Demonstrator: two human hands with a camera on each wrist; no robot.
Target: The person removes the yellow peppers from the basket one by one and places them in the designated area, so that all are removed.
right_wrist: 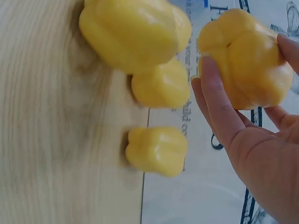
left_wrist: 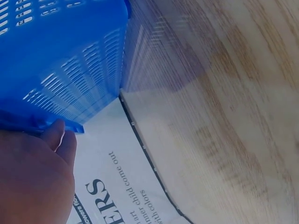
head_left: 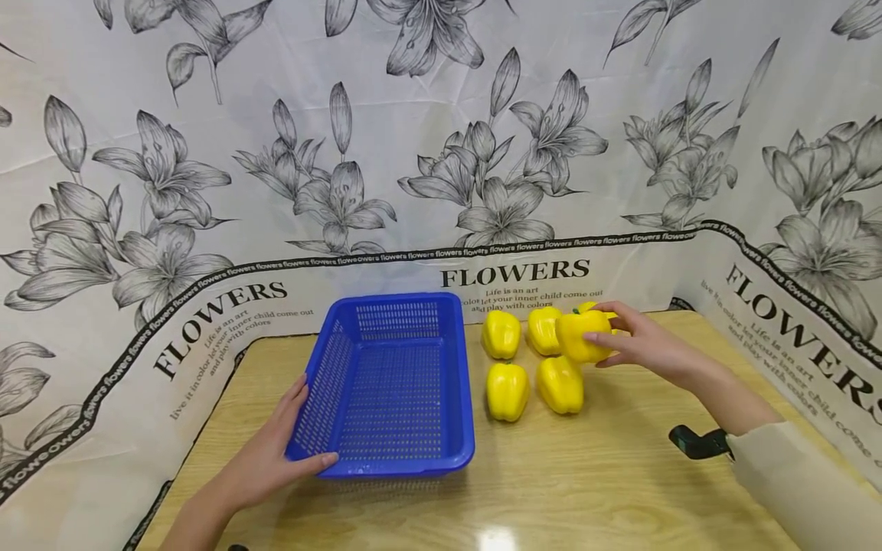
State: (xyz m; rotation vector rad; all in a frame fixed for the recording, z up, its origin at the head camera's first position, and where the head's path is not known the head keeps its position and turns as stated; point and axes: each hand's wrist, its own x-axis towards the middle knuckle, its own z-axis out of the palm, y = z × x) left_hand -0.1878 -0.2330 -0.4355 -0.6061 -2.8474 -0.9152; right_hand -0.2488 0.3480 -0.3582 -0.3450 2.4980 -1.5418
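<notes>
My right hand (head_left: 641, 340) grips a yellow bell pepper (head_left: 582, 335) by its sides, raised off the table. In the right wrist view the fingers wrap round this pepper (right_wrist: 245, 60), its lobed end facing the camera. Below and left of it, several more yellow bell peppers (head_left: 506, 392) lie on the table; one behind the held pepper is partly hidden. My left hand (head_left: 276, 451) holds the near left corner of a blue plastic basket (head_left: 393, 465), thumb over the rim and fingers along the outer side. Nothing lies inside the basket, whose near side appears tilted up off the table.
The wooden table (head_left: 592, 490) extends in front of the basket and peppers. A white cloth (head_left: 386, 199) with printed flowers and lettering hangs round the back and sides. A black strap piece (head_left: 699, 442) sits at the right wrist.
</notes>
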